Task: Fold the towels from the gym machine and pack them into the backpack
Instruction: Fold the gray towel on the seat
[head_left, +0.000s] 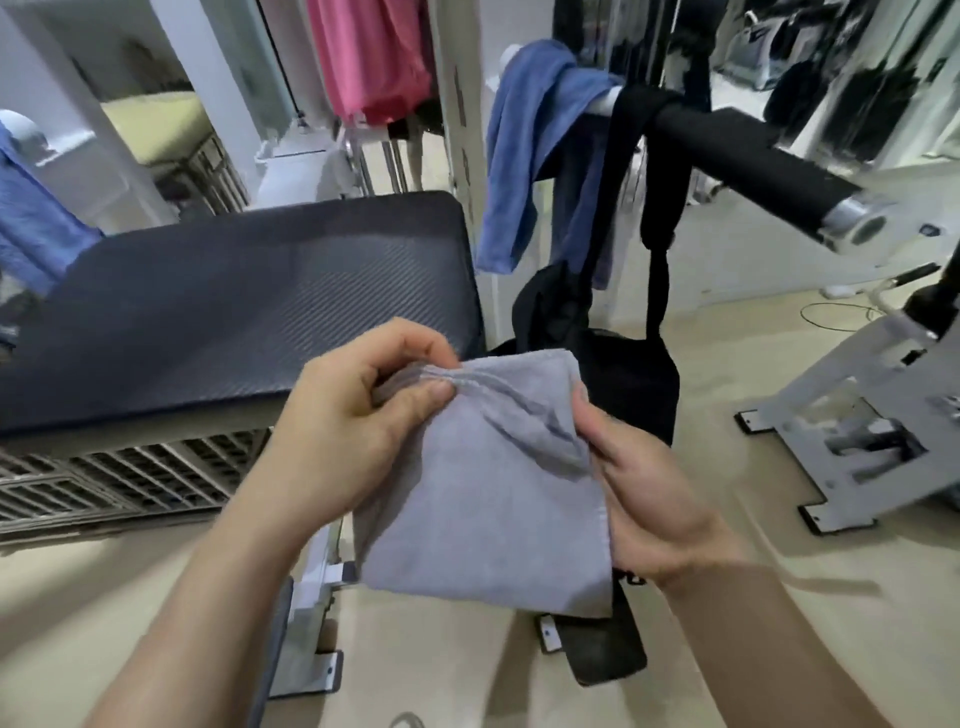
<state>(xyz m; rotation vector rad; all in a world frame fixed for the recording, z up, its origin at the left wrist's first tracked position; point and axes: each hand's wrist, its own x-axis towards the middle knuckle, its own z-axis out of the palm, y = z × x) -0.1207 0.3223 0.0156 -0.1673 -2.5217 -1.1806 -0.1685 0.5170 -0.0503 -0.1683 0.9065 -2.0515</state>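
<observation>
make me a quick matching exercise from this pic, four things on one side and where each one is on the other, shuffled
Things:
1. grey towel
2. blue towel
3. backpack
4. pink cloth

Places:
a. strap looped over the black padded bar
b. hanging at the far back
c. gripped by the left hand and the right hand
d. draped over the white machine arm

Pairs: 1-c, 2-d, 3-a, 4-b
</observation>
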